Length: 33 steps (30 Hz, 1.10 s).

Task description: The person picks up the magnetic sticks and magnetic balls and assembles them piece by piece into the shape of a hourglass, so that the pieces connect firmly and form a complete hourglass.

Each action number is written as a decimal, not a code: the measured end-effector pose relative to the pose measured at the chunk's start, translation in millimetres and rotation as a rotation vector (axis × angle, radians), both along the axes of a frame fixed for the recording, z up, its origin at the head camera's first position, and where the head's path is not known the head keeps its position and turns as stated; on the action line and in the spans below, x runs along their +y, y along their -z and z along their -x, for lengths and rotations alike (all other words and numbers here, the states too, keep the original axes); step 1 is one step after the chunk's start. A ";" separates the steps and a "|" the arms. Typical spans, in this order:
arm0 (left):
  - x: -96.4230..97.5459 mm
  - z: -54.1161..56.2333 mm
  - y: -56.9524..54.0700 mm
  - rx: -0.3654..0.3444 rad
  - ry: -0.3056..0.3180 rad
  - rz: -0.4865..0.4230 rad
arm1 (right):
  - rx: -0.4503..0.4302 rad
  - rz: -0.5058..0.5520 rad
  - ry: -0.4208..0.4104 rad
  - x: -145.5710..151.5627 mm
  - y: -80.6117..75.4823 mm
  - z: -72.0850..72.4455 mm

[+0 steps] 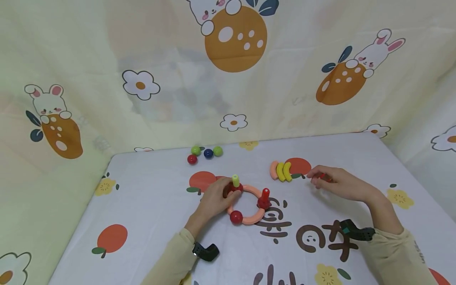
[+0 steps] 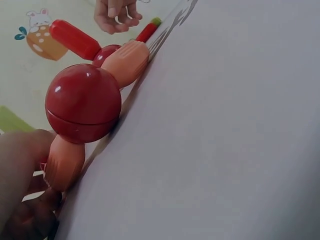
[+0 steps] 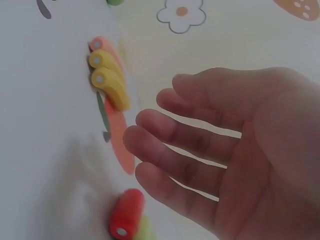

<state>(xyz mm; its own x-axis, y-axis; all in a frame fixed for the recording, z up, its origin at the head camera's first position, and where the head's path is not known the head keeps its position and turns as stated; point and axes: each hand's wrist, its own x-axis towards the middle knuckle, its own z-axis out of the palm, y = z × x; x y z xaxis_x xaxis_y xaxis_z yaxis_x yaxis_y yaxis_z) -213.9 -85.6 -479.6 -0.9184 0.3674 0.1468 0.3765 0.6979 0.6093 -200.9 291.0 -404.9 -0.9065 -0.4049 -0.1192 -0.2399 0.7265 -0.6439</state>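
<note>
My left hand (image 1: 216, 198) pinches the red ball (image 1: 238, 187) at the left of a ring made of salmon curved pieces (image 1: 253, 218) and red balls. A light green stick (image 1: 235, 181) stands upright on that ball. On the ring's right ball (image 1: 264, 202) stands a red stick (image 1: 265, 194). The front ball (image 2: 82, 102) fills much of the left wrist view, joined to curved pieces on both sides. My right hand (image 1: 342, 183) hovers at the right with fingers loosely bent, nothing held. Below its fingers in the right wrist view lies another red stick (image 3: 127, 212), beside a yellow-green one (image 3: 146, 229).
Two yellow curved pieces (image 1: 284, 172) and a salmon one (image 1: 273, 170) lie together behind the ring. Near the table's back edge are two green balls (image 1: 217, 151), a blue ball (image 1: 208, 154) and a red ball (image 1: 192, 159). A patterned cloth backdrop (image 1: 178, 118) rises behind.
</note>
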 end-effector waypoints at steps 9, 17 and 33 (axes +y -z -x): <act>-16.4 4.0 -18.1 -0.195 0.082 -0.010 | -0.001 -0.015 0.084 22.9 -7.0 -0.6; -10.4 2.1 -15.0 -0.096 0.044 0.096 | -0.012 -0.028 0.103 35.3 -4.8 -1.4; -7.4 -11.1 -16.0 -0.095 -0.095 0.044 | -0.046 -0.114 0.159 36.7 10.7 7.4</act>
